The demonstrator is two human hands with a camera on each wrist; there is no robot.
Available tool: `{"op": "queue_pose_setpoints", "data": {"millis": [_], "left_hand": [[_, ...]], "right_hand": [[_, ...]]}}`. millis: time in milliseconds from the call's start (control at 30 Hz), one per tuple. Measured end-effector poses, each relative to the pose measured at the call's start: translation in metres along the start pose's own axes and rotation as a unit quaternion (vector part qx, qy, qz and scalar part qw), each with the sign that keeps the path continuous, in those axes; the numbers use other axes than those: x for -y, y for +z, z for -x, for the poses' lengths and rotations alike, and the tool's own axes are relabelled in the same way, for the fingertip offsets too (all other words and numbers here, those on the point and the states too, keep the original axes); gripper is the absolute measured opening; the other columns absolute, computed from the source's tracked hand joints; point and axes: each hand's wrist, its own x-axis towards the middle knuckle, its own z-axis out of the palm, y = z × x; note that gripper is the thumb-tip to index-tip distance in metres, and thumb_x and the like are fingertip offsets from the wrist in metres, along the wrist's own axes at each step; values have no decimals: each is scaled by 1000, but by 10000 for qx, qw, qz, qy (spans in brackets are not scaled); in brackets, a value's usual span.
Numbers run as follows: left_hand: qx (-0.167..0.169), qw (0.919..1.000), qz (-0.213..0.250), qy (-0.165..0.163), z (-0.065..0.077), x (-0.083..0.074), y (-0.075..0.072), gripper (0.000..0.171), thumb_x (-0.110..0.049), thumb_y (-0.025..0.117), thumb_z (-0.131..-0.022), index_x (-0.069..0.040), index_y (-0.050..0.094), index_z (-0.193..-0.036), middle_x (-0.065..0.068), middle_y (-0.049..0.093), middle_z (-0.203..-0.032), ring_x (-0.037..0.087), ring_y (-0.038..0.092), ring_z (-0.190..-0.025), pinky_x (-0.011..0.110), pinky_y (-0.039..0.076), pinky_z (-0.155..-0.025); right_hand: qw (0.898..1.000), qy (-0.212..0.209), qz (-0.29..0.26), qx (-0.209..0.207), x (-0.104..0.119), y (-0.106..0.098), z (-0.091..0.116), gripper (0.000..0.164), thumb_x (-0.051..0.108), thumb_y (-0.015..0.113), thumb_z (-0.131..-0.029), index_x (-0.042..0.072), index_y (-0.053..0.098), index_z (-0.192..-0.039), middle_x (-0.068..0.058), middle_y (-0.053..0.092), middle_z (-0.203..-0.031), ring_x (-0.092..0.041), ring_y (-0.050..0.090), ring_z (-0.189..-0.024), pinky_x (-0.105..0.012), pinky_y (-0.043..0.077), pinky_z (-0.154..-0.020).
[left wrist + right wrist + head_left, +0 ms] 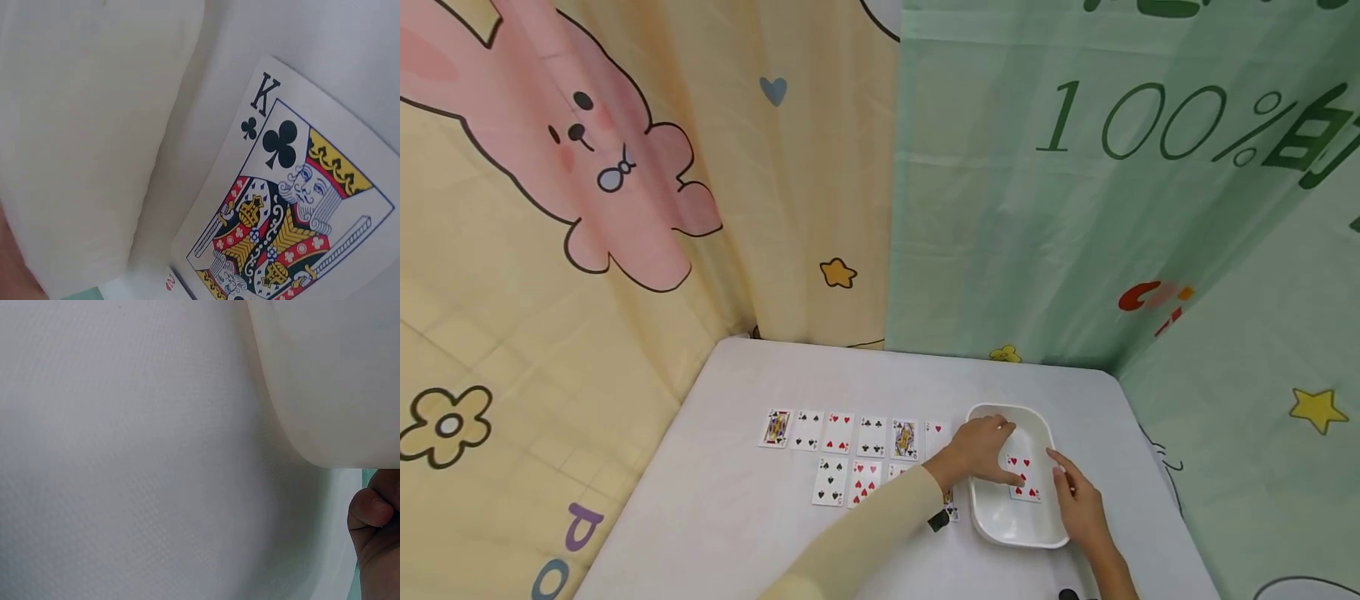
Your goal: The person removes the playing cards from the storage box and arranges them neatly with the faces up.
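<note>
In the head view, my left hand reaches into the white plastic tray, fingers and thumb spread apart. Its thumb overlaps a hearts playing card inside the tray; whether it touches the card is unclear. At the tray's right rim, my right hand grips the edge between thumb and fingers. The right wrist view shows its curled fingers beside the tray wall. Under the left forearm lies a king of clubs, large in the left wrist view.
Left of the tray, face-up cards lie in two rows, including a king, a queen and a spade card. The left sleeve covers part of the lower row. Printed curtains enclose the white table.
</note>
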Motion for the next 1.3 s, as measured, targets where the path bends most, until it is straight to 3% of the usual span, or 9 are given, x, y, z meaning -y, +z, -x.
{"op": "queue_pose_setpoints", "data": {"millis": [233, 433, 567, 767, 933, 1300], "left_hand": [[113, 9973, -695, -191, -1, -14, 5, 113, -99, 58, -63, -25, 51, -148, -12, 58, -137, 6, 58, -126, 25, 42, -113], [395, 9910, -1191, -466, 2, -18, 10, 120, -104, 55, -54, -25, 53, -145, -12, 57, -132, 8, 58, -118, 26, 44, -104], [442, 9892, -1324, -446, 4, -20, 9, 117, -104, 58, -54, -26, 57, -141, -12, 58, -127, 8, 59, -111, 26, 46, -96], [527, 9896, -1269, -417, 4, -22, 8, 107, -101, 59, -58, -29, 59, -138, -12, 57, -127, 8, 58, -112, 25, 48, -93], [537, 9908, -1236, -122, 4, -23, 4, 90, -96, 61, -65, -34, 62, -130, -14, 58, -124, 6, 58, -111, 23, 50, -89], [602, 9901, -1247, 218, 0, -22, 8, 82, -91, 62, -70, -39, 61, -133, -17, 56, -128, 3, 57, -112, 21, 51, -89]], "right_hand": [[9993, -311, 47, -215, 0, -2, 2, 44, 32, 40, -112, 19, 49, -153, -21, 69, -113, -18, 60, -87, -23, 51, -66], [9995, -247, 10, -175, 1, 4, 2, 44, 33, 40, -112, 19, 49, -153, -21, 69, -114, -17, 59, -87, -22, 51, -67], [9995, -216, 41, -226, 1, 5, 3, 44, 32, 40, -113, 19, 49, -153, -20, 69, -114, -17, 59, -87, -22, 51, -67], [9993, -281, -58, -239, 1, 6, 3, 44, 32, 41, -112, 18, 49, -153, -20, 69, -111, -18, 59, -85, -23, 51, -65], [9991, -280, -4, -328, 2, 5, 3, 43, 31, 42, -112, 19, 50, -152, -19, 69, -110, -14, 58, -83, -22, 51, -65], [9981, -449, -2, -421, -1, 6, 2, 42, 31, 42, -112, 18, 52, -151, -16, 69, -104, -12, 56, -80, -22, 50, -63]]}}
